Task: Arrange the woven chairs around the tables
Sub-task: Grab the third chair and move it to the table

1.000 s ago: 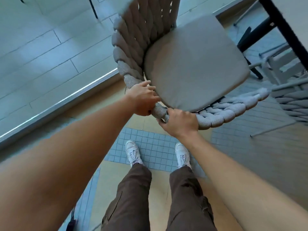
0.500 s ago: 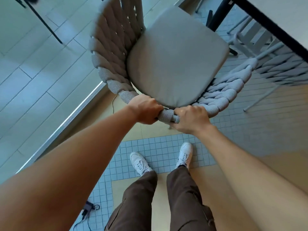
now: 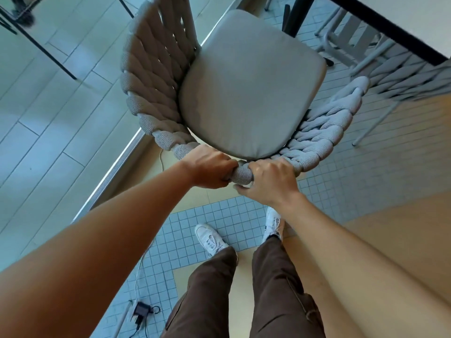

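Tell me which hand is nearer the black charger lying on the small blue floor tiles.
Left. The left hand grips the grey woven chair's rim on the side above the black charger; the right hand grips the rim farther to the right.

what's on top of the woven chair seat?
A grey cushion covers the woven chair seat; the weave beneath it is hidden. Both hands, left hand and right hand, grip the back rim.

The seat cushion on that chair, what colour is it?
Plain grey-beige, no pattern; the seat cushion shows clearly in the head view.
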Motion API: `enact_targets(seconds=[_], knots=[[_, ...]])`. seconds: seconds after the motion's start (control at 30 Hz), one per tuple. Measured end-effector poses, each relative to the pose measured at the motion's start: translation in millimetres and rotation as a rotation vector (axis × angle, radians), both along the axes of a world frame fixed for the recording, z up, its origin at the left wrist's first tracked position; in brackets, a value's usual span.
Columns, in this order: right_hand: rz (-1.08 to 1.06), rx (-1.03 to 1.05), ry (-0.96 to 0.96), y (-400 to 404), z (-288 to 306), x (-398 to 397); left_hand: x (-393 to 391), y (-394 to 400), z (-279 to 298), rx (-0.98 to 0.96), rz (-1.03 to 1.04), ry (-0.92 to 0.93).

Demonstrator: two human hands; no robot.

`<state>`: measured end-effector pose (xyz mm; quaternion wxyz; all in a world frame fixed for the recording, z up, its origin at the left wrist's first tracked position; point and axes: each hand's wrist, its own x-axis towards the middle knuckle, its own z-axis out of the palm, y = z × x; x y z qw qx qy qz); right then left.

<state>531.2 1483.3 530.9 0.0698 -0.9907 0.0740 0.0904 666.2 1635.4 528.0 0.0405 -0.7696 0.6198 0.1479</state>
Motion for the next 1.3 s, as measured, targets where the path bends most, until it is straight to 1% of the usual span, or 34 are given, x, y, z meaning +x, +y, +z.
enact_targets(seconds=[0.13, 0.27, 0.6, 0.8, 0.97, 1.07, 1.2, 1.3], knots=[[-0.035, -0.006, -0.029, 29, -2, 14, 28, 22, 6, 0.015, -0.068, 0.007], [-0.031, -0.013, -0.045, 34, -1, 19, 38, 33, 7, -0.057, -0.082, 0.005], [-0.077, -0.021, -0.154, 16, -3, 31, 52, 14, 6, -0.033, -0.071, -0.005], [-0.1, -0.019, -0.139, 2, -8, 46, 70, -4, 3, -0.058, -0.083, -0.037], [-0.059, -0.014, -0.154, -13, -9, 58, 83, -16, 0, -0.048, -0.096, -0.051], [0.009, 0.008, -0.169, -22, -7, 61, 81, -21, -1, -0.046, -0.052, -0.064], [0.14, 0.031, -0.125, -48, -2, 53, 60, -29, -2, -0.095, 0.041, -0.109], [0.207, 0.0, -0.133, -71, 0, 42, 34, -44, -5, -0.119, 0.056, -0.062]])
